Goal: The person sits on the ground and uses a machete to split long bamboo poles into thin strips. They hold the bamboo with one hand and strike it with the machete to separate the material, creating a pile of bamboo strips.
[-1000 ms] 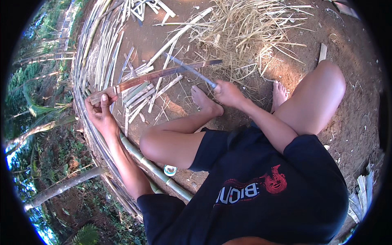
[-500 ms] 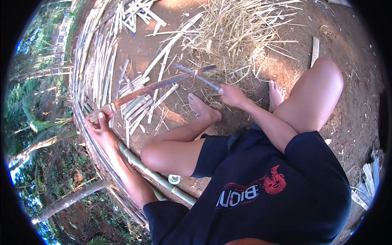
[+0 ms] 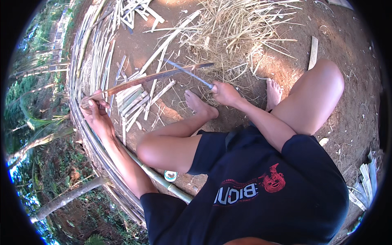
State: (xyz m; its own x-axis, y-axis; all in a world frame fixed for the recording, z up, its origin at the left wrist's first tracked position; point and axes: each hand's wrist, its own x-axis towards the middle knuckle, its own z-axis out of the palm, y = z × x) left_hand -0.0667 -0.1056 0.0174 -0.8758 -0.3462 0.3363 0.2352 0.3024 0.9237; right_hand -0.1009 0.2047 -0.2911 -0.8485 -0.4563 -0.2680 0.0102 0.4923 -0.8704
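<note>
My left hand (image 3: 98, 116), at the far left, is closed round the pale handle of a long machete (image 3: 139, 81). Its reddish-brown blade reaches rightward to the middle of the picture, above the ground and my bent left leg. In my right hand (image 3: 225, 94) is a slim grey-blue file (image 3: 190, 74), gripped at its near right end. It slants up to the left and crosses the machete's blade near the outer part. Whether the two touch at the crossing I cannot tell.
Dry straw-like shavings (image 3: 237, 32) lie heaped ahead. Cut bamboo pieces (image 3: 134, 104) and long thin strips (image 3: 92, 61) cover the left side. A green bamboo pole (image 3: 163, 181) runs beside my left leg, with a small round tin (image 3: 170, 176) next to it. My bare feet rest on the soil.
My right hand and the file have shifted slightly left and forward along the machete. My left hand has moved a little forward and left, with the machete's handle.
</note>
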